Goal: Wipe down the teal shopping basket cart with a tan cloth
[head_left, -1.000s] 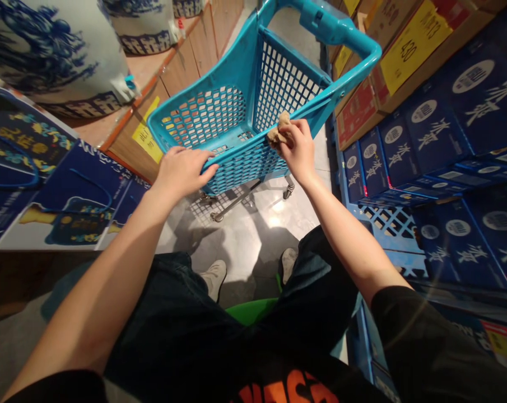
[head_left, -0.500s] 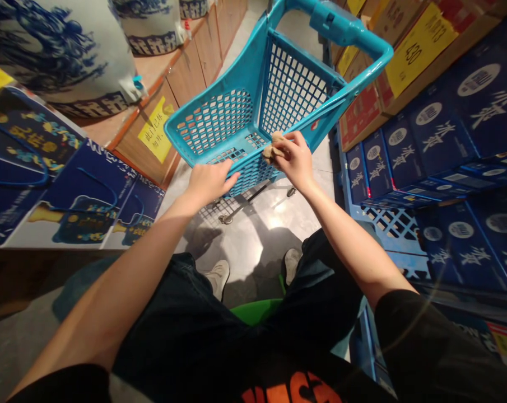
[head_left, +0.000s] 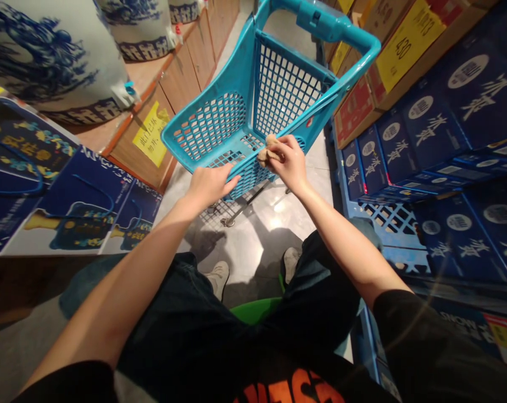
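Observation:
A turquoise plastic shopping cart (head_left: 203, 124) stands right in front of me, its basket walls pierced with square holes. My left hand (head_left: 210, 184) grips the near rim at the left corner, thumb on my side and fingers along the top. My right hand (head_left: 287, 161) pinches a crumpled beige-brown cloth (head_left: 263, 157) against the same rim, further right. Part of the cloth is hidden behind the fingers. The cart's handle (head_left: 341, 31) rises at the far right end.
Large blue-and-white porcelain jars (head_left: 47, 61) stand on a wooden cabinet (head_left: 181, 78) at left, above blue gift boxes (head_left: 68, 207). Blue cartons (head_left: 429, 126) are stacked on a blue pallet (head_left: 398, 240) at right. Beneath me is something green (head_left: 255, 310).
My right hand and the cloth have shifted slightly left in view, as has the cart with the view. My left hand stays on the rim.

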### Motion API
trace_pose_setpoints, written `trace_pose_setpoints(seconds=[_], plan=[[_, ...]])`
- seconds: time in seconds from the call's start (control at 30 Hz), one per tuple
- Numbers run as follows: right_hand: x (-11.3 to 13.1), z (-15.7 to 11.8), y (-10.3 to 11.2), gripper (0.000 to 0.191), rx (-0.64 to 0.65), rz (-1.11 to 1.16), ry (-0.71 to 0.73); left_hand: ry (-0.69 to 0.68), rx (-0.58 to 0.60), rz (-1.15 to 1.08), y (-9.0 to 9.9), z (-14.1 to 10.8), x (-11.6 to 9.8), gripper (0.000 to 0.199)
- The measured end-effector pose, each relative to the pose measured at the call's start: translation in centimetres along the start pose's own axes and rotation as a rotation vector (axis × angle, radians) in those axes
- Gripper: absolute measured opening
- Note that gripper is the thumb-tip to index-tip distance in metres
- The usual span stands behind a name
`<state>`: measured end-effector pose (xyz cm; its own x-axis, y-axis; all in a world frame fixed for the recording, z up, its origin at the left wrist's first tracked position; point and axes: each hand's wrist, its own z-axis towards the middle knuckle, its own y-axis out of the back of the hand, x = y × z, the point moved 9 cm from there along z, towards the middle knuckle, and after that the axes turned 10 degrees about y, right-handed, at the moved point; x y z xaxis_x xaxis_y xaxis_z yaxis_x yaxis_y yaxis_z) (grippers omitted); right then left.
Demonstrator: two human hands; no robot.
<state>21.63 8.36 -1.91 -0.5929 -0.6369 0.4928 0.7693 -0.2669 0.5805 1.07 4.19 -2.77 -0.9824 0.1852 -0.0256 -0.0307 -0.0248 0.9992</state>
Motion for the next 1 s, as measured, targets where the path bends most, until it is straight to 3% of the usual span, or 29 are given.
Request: trace_pose_setpoints(seconds=[0.13,0.3,0.37,0.53,0.6,0.8,0.87,1.0], plan=[[-2.1,-0.1,0.9,0.012,-0.121,0.029,-0.064,0.007,0.008,0.017,-0.1,0.0,0.0,0.044],[1.7,-1.1,-2.7,0.012,0.081,0.05,0.043,0.027,0.017,0.049,0.1,0.0,0.1,0.045],[2.3,-1.0,-3.0,0.012,0.128,0.059,0.104,0.033,0.024,0.055,0.2,0.0,0.3,0.045],[-1.7,0.2,0.0,0.008,-0.029,0.046,0.019,0.034,0.034,0.031,0.0,0.0,0.3,0.044],[-2.3,0.1,0.5,0.008,-0.071,0.024,-0.023,0.032,0.027,0.021,-0.1,0.0,0.0,0.044],[3.2,-1.6,-2.8,0.012,0.091,0.026,0.063,0.046,-0.001,0.022,0.1,-0.1,-0.7,0.046],[3.8,-1.6,-3.1,0.01,0.126,0.032,0.093,0.042,-0.003,0.031,0.1,-0.1,-0.9,0.046],[0.6,-0.7,-0.9,0.01,0.038,0.026,0.015,0.027,0.01,0.045,0.0,-0.1,-1.4,0.047]])
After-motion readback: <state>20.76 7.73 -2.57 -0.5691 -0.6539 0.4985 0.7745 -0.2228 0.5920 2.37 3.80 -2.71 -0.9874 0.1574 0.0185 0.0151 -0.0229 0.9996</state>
